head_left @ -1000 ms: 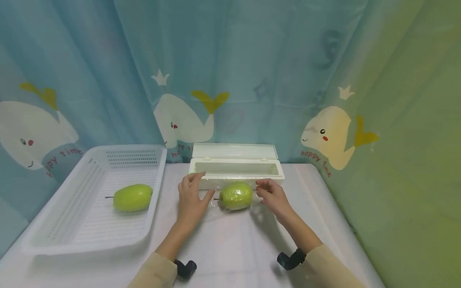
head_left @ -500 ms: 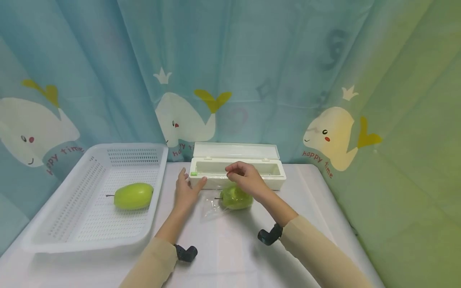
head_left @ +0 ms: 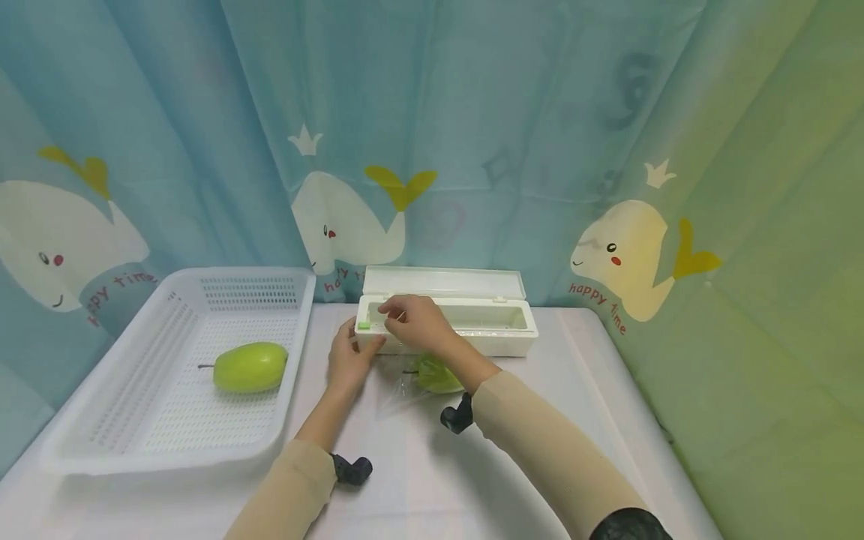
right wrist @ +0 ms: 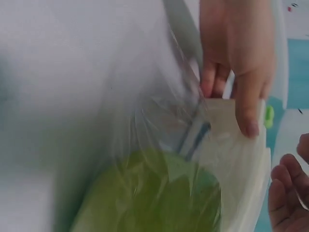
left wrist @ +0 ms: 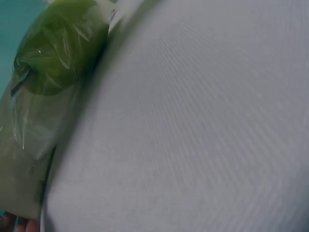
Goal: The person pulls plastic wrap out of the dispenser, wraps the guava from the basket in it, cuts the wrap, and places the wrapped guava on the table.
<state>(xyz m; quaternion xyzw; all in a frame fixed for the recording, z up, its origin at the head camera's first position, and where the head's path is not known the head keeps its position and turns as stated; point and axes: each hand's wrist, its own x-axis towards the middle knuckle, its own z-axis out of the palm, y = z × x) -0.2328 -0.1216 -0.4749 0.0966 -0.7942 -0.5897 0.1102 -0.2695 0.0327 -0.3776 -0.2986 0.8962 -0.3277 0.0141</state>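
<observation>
At the left end of a white cling film box (head_left: 472, 344), my left hand (head_left: 346, 361) grips the corner, thumb on the front face and fingers round the end. A small green slider cutter (head_left: 364, 325) sits on its front edge there. Over the box, close to the slider, my right hand (head_left: 420, 324) hovers with loosely curled fingers (right wrist: 285, 193) and nothing visible in them. Below it lies a green oval fruit (head_left: 435, 375) with a dark stem, covered in clear cling film (right wrist: 149, 121); my right forearm partly hides it in the head view.
A white perforated basket (head_left: 289, 405) stands on the left, holding another green fruit (head_left: 250, 367) with a stem. The box's hinged lid (head_left: 442, 282) is raised against the blue curtain (head_left: 472, 135). A white cloth (head_left: 405, 480) covers the table.
My right hand has moved left from beside the wrapped fruit, across it, to the box's left end. My left hand has moved from the film's left side to the box's left corner.
</observation>
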